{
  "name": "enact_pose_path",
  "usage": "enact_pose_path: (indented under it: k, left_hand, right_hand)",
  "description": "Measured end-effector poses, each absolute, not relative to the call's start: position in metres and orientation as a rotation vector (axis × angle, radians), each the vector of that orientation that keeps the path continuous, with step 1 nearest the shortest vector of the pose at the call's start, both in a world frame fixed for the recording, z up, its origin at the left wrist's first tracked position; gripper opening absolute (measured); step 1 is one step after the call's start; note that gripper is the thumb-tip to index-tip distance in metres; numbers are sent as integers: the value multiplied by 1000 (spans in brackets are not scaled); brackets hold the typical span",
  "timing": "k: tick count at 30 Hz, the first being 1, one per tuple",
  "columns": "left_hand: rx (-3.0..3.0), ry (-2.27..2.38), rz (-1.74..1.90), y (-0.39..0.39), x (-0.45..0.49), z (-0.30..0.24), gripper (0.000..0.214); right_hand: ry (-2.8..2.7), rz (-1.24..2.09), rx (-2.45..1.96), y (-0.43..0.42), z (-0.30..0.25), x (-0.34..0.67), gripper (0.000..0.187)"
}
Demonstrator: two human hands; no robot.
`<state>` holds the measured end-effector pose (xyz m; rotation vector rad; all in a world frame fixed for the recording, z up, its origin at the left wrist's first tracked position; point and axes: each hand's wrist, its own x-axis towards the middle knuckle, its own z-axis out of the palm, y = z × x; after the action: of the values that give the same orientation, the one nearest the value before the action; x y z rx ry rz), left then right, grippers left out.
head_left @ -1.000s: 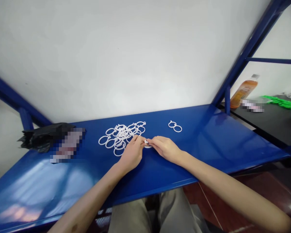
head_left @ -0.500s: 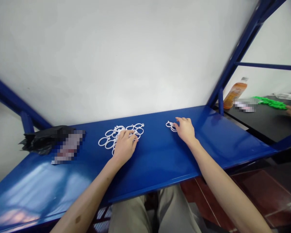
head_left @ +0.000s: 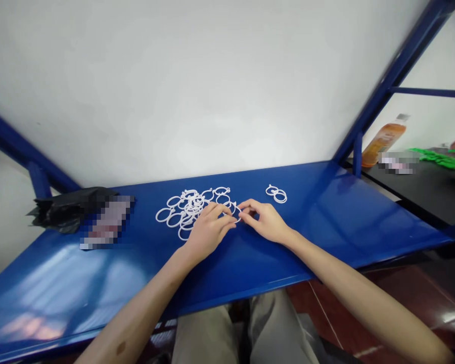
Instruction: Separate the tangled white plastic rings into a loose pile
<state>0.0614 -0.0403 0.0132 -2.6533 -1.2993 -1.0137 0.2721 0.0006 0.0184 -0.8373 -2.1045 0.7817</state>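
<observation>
My left hand [head_left: 211,226] and my right hand [head_left: 264,221] meet over the blue table, pinching one white curtain ring [head_left: 239,208] between them from opposite sides. Partly behind my left hand lies a loose pile of white curtain rings [head_left: 174,219], each with a small eyelet; some overlap and my fingers hide part of them. Farther right, apart from both hands, a few more white rings [head_left: 280,196] rest overlapping on the table.
A black plastic bag [head_left: 66,210] and a blurred-out packet [head_left: 108,222] lie at the left of the blue table [head_left: 288,258]. Blue frame bars rise at both sides. On a black table [head_left: 409,194] to the right stand an orange drink bottle [head_left: 384,141] and green links [head_left: 438,158] near another person's hands.
My right hand has moved left from the small group of rings to meet my left hand. My left hand has shifted slightly right, and one ring is now held between both.
</observation>
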Motion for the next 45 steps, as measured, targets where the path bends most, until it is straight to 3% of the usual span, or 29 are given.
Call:
enact_pose_path:
  k: [7, 16, 23, 34, 38, 45]
  left_hand:
    - [-2412, -1627, -1263, -42, 68, 14, 15]
    - [-2663, -1775, -1403, -44, 69, 16, 18]
    - [-2774, -1623, -1183, -41, 66, 10, 14]
    - [-2520, -1570, -588, -31, 50, 1, 30]
    - [-2604, -1524, -617, -32, 53, 2, 15]
    - [-2669, -1386, -852, -34, 54, 10, 18]
  right_hand:
    - [-2089, 650, -796, 2, 20, 276, 13]
    - [-2247, 499, -622, -1, 13, 273, 18]
    - [-2387, 262, -463, 0, 6, 276, 21]
    - [-2021, -100, -1236, 53, 7, 320, 26]
    - [-1906, -134, -1414, 68, 5, 346, 26]
    - [-1896, -221, -1410, 64, 5, 340, 22]
